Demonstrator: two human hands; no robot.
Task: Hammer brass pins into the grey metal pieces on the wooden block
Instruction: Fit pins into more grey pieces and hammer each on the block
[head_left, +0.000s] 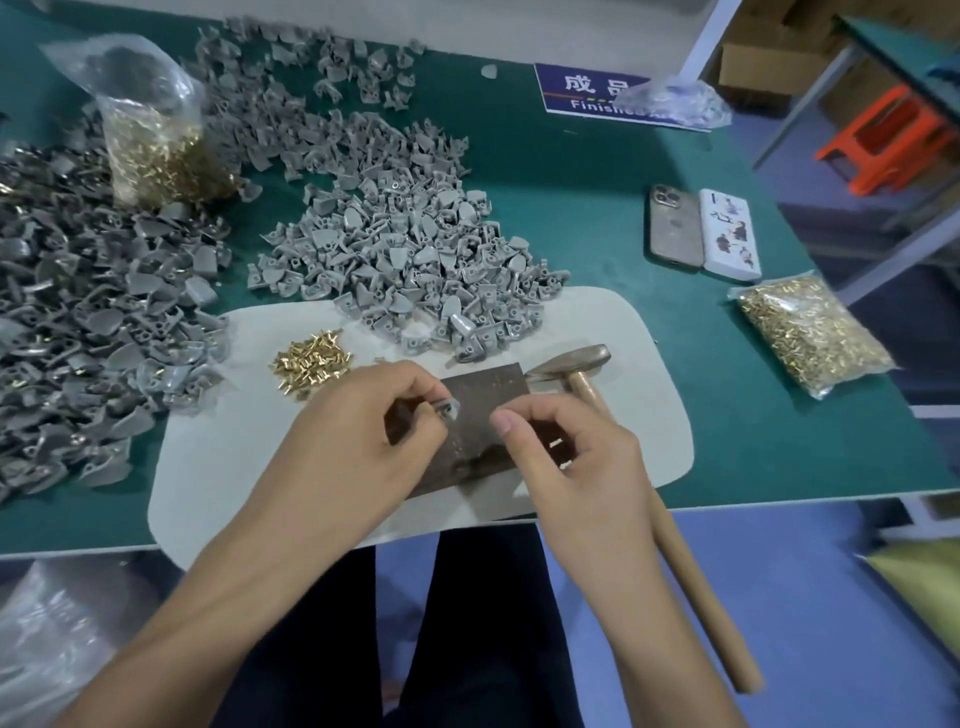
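Note:
A dark wooden block (480, 395) lies on a pale mat (249, 467) at the table's front edge. My left hand (363, 431) pinches a small grey metal piece (449, 410) over the block's left side. My right hand (566, 452) hovers over the block's right part with thumb and forefinger pinched; whether a pin sits between them is too small to tell. A loose heap of brass pins (311, 359) lies on the mat to the left. The hammer (571, 361) rests beside the block, its wooden handle (696, 587) reaching past the table edge.
Big piles of grey metal pieces (410, 244) cover the green table (597, 218) behind and to the left. A bag of brass pins (161, 156) stands back left, another bag of pins (810, 332) lies right. Two phones (701, 228) lie at the right.

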